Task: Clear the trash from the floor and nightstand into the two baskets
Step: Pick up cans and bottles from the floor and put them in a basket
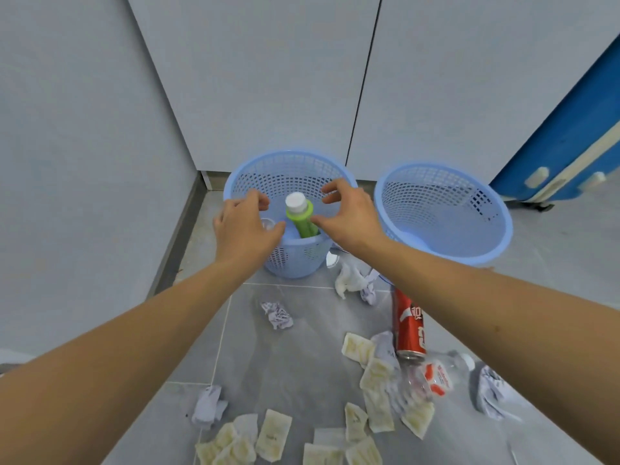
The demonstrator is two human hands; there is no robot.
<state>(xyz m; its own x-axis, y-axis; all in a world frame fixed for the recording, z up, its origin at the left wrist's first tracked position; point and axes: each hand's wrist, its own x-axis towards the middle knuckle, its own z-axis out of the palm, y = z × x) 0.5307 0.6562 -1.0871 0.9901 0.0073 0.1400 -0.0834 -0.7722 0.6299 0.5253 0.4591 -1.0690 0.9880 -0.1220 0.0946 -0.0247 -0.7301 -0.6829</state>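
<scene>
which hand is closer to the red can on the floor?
Right. The right hand is over the left basket, but its forearm passes directly above the red can. The left hand is at the basket's far side, further from the can.

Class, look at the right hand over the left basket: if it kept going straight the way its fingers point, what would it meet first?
Probably the green bottle standing in the left basket; the right hand points at it, though depth is unclear.

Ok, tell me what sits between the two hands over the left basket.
In the head view, a green bottle with a white cap stands tilted inside the left basket, between the left hand and right hand.
</scene>
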